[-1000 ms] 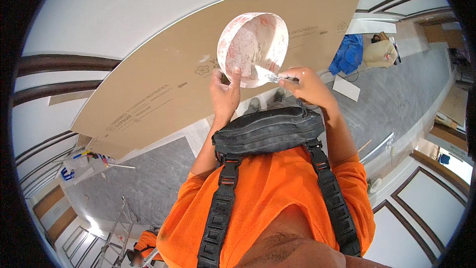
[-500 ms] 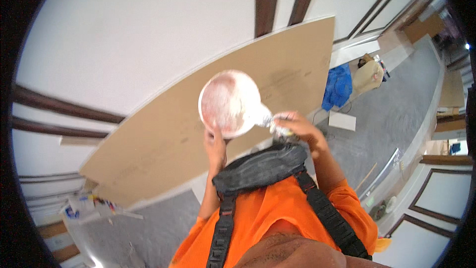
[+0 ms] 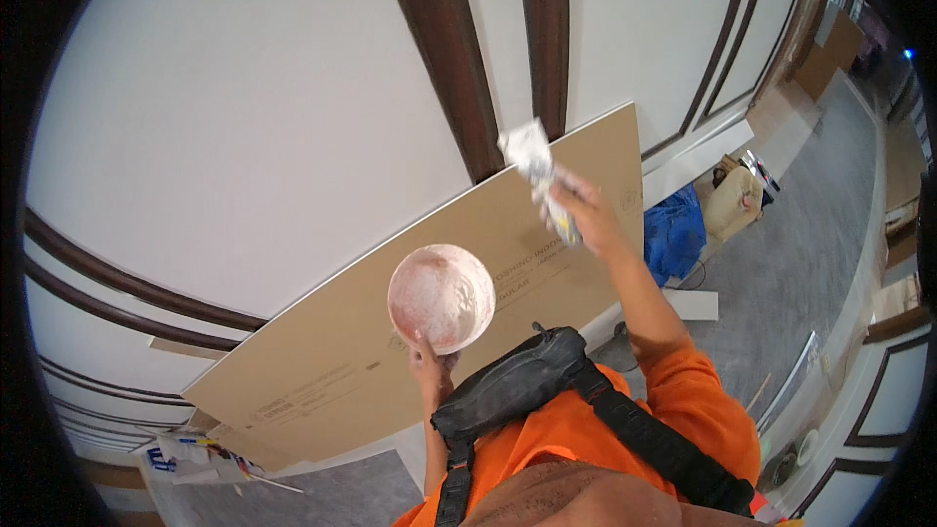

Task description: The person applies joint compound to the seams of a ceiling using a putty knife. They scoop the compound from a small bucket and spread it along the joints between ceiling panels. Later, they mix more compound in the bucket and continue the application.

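Note:
My left hand (image 3: 427,361) holds a pale, pink-smeared round bowl (image 3: 439,298) from below, its thumb at the rim. Whitish paste lies inside the bowl. Up and to the right of it, my right hand (image 3: 578,200) grips a putty knife (image 3: 528,149) by its handle, with the blade raised and coated in white. The blade is in front of the top edge of a large tan gypsum board (image 3: 322,371), which leans on the white wall (image 3: 244,98) with dark wood mouldings (image 3: 434,54). I cannot tell whether the blade touches anything. A black chest bag (image 3: 503,381) hangs below my hands.
At the board's right end lie a blue sheet (image 3: 673,234), a beige sack (image 3: 734,203) and a white offcut (image 3: 693,304). A long thin strip (image 3: 786,381) lies on the grey floor (image 3: 800,263) at the right. Assorted tools (image 3: 195,454) lie at the lower left.
My right hand has lifted the putty knife out of the bowl, up and forward toward the wall. The bowl sits lower in view, and the view takes in more wall.

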A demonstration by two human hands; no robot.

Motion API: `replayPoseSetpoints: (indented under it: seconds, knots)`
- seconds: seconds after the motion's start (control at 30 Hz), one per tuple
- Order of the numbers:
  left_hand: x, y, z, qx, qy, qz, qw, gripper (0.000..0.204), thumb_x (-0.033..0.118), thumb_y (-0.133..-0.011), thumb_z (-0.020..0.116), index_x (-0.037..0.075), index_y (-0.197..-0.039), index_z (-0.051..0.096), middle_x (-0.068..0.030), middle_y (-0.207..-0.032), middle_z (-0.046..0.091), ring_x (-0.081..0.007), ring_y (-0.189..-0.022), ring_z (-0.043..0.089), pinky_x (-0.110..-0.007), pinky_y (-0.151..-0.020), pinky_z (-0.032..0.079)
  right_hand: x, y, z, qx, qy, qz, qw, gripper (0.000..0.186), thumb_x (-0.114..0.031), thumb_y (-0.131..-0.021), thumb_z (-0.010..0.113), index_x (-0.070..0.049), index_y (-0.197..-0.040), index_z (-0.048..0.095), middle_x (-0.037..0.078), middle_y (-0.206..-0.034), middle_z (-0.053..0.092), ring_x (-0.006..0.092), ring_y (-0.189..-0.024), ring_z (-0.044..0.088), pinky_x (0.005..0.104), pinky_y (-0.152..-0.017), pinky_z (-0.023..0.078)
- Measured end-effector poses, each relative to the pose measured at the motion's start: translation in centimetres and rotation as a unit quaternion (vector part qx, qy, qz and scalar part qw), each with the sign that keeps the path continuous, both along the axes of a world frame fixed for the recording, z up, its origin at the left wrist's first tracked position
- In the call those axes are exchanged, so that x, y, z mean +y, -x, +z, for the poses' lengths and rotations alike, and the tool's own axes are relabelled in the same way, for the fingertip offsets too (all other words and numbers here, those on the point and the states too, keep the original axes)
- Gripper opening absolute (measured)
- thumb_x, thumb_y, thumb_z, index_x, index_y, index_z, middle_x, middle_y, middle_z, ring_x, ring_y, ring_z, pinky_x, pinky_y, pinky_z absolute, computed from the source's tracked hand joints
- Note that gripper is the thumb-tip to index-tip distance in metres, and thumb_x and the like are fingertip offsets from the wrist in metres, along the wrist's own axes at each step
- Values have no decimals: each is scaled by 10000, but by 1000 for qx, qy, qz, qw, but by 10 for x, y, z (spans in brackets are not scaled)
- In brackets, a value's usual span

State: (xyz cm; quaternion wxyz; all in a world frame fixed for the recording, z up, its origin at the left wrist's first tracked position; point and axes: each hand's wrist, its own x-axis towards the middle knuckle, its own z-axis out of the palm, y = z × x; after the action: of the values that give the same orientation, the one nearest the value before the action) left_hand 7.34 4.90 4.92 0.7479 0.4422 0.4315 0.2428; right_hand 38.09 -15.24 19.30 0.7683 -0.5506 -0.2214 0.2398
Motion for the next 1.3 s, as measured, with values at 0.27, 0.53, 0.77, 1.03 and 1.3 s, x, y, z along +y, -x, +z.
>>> replayPoseSetpoints:
  seconds: [0.27, 0.53, 0.77, 1.03, 1.3]
  knots:
    - [-54, -2, 5, 15, 20, 126, 992, 729, 621, -1018, 574, -38, -1321, 503, -164, -1084, 684, -282, -844, 726, -392, -706, 639, 73, -160, 90, -383, -52, -281, 878, 421, -154, -1041, 637, -88, -1455, 610, 90, -1061, 711, 122, -844, 630, 303, -726, 534]
    - [-74, 12, 16, 55, 11, 197, 979, 752, 589, -1011, 605, -63, -1356, 463, -214, -1146, 643, -331, -866, 718, -419, -712, 640, 137, -230, 105, -513, -73, -415, 748, 482, -33, -902, 763, -85, -1373, 676, 149, -1062, 630, 286, -906, 653, 373, -797, 541]
    - [-64, 29, 9, 48, 55, 193, 978, 825, 323, -945, 771, 21, -1540, 285, -214, -1272, 601, -315, -986, 705, -375, -786, 639, 154, -255, 105, -524, -86, -425, 733, 502, -35, -889, 773, -109, -1377, 680, 139, -1036, 606, 285, -869, 646, 372, -770, 539]
    - [-70, 24, 7, 116, -67, 148, 980, 830, 262, -870, 774, 29, -1492, 276, -224, -1107, 682, -311, -900, 723, -385, -710, 587, 157, -253, 105, -500, -96, -410, 757, 510, -60, -885, 773, -166, -1378, 693, 127, -1042, 580, 273, -872, 634, 398, -798, 541]
    - [-82, -2, 21, 124, -93, 182, 971, 711, 554, -1001, 588, -86, -1294, 483, -219, -1029, 699, -299, -802, 736, -352, -609, 574, 159, -257, 105, -508, -89, -426, 743, 523, -30, -878, 778, -134, -1382, 686, 140, -1024, 594, 293, -865, 648, 392, -778, 544]
